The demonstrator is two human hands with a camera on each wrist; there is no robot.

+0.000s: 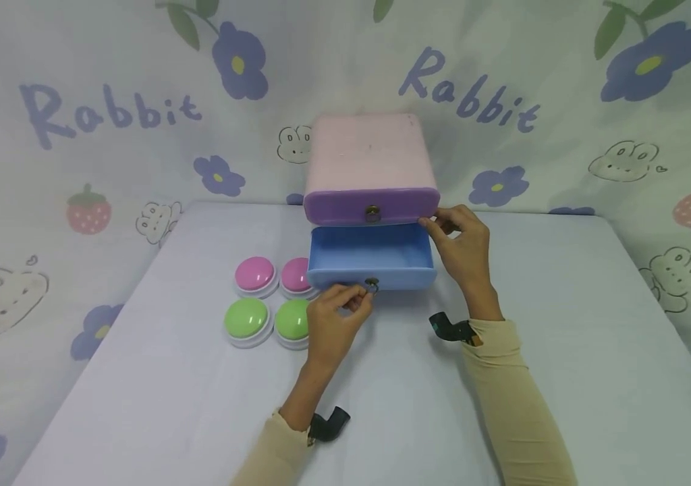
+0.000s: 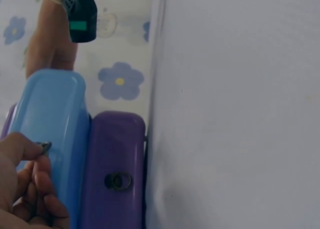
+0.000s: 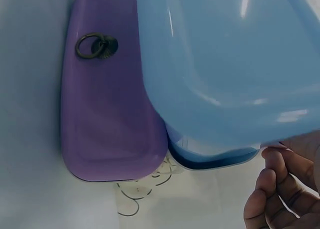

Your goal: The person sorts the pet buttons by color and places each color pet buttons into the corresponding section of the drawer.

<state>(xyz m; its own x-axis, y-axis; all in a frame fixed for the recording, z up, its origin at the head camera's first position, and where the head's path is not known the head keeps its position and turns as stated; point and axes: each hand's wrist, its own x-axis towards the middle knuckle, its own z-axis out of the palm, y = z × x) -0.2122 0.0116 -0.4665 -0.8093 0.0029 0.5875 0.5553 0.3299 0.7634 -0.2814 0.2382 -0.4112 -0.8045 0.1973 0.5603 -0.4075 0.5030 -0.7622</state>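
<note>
A small chest of drawers [image 1: 370,152] with a pink top stands at the back of the table. Its blue drawer [image 1: 376,279] is pulled out, and no contents show in it. My left hand [image 1: 336,324] pinches the metal ring pull [image 2: 46,147] on the blue front between thumb and forefinger. At the chest's right side, my right hand [image 1: 463,246] grips the edge near the corner of the upper purple drawer [image 1: 406,206]. The right wrist view shows its curled fingers [image 3: 272,181] beside the blue drawer. A lower purple drawer [image 2: 112,154] with its own ring stays closed, hidden in the head view.
Left of the chest are two pink push buttons [image 1: 254,273] and two green push buttons [image 1: 246,318] on white bases. One green button is partly behind my left hand. A printed rabbit-and-flower cloth [image 1: 351,54] hangs behind the white table [image 1: 552,304].
</note>
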